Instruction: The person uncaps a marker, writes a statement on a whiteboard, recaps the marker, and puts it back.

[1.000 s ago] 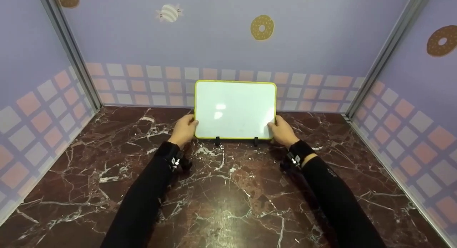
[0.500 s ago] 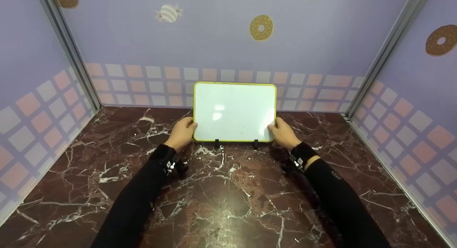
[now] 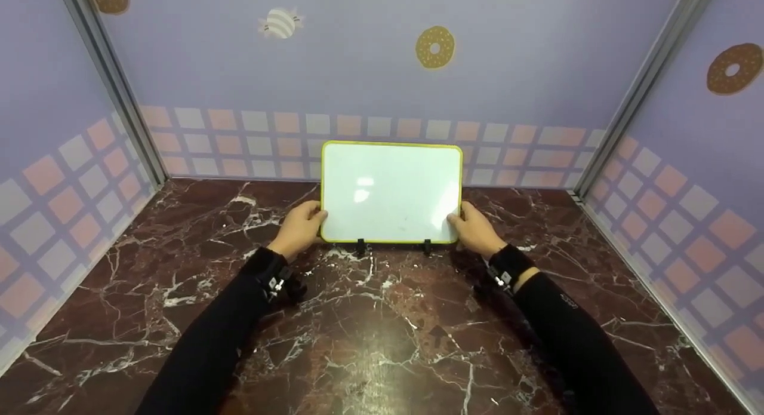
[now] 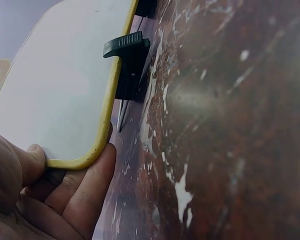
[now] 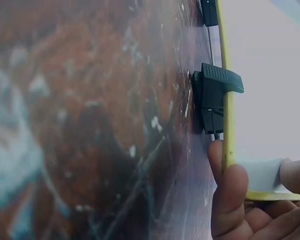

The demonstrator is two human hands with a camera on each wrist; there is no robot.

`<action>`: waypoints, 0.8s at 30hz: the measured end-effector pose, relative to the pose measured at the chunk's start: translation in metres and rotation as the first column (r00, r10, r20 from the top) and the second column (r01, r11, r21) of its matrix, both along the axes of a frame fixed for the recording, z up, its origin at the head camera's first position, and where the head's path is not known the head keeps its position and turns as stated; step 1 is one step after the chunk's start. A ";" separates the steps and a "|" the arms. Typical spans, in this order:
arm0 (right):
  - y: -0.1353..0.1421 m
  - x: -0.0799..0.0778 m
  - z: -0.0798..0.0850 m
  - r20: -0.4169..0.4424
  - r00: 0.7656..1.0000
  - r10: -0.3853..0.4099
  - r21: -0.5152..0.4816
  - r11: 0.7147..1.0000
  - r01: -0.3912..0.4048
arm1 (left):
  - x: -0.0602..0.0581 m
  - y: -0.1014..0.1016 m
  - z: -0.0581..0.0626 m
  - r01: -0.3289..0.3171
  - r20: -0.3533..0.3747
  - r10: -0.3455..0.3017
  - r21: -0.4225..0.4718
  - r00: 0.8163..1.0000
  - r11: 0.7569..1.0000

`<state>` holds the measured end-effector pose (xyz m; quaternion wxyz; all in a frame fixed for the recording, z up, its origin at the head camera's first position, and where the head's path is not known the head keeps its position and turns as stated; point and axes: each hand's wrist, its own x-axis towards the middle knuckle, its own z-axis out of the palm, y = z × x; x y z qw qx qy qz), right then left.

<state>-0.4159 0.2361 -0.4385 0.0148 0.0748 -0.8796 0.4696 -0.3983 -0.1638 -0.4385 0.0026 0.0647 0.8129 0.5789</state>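
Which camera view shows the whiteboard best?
The head view: it shows the front of the whiteboard with all four corners in frame. The left wrist view shows only a part, at the corner the left hand grips; the right wrist view, only a part at the corner the right hand grips.

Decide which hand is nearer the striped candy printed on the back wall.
Left: the left hand, gripping one edge of the whiteboard, is below the striped candy; the right hand, gripping the opposite edge, is farther right.

Glossy whiteboard (image 3: 397, 194), polished marble-look tabletop (image 3: 370, 343)
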 end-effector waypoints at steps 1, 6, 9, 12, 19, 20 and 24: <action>0.000 0.001 0.000 -0.002 1.000 0.001 0.003 1.000 -0.001 | 0.001 0.000 0.000 0.003 -0.002 -0.003 -0.003 1.000 1.000; 0.001 0.007 -0.001 -0.007 1.000 0.010 0.018 1.000 -0.010 | 0.008 -0.002 0.002 0.022 -0.013 -0.023 -0.021 1.000 1.000; 0.001 0.013 -0.001 -0.001 1.000 0.018 0.010 1.000 -0.018 | 0.011 -0.004 0.001 0.036 -0.017 -0.036 -0.031 0.999 0.999; 0.002 0.018 -0.001 0.007 1.000 0.027 -0.003 1.000 -0.027 | 0.014 -0.006 0.000 0.046 -0.028 -0.048 -0.045 0.998 0.998; 0.004 0.029 -0.003 0.001 0.999 0.041 0.014 0.999 -0.041 | 0.026 -0.007 0.001 0.073 -0.016 -0.073 -0.025 0.997 0.997; 0.005 0.031 -0.003 -0.001 0.999 0.047 0.017 0.999 -0.047 | 0.029 -0.007 0.002 0.076 -0.012 -0.076 -0.024 0.997 0.997; 0.007 0.036 -0.003 -0.006 0.998 0.058 0.020 0.998 -0.058 | 0.036 -0.007 0.003 0.084 -0.012 -0.084 -0.025 0.996 0.996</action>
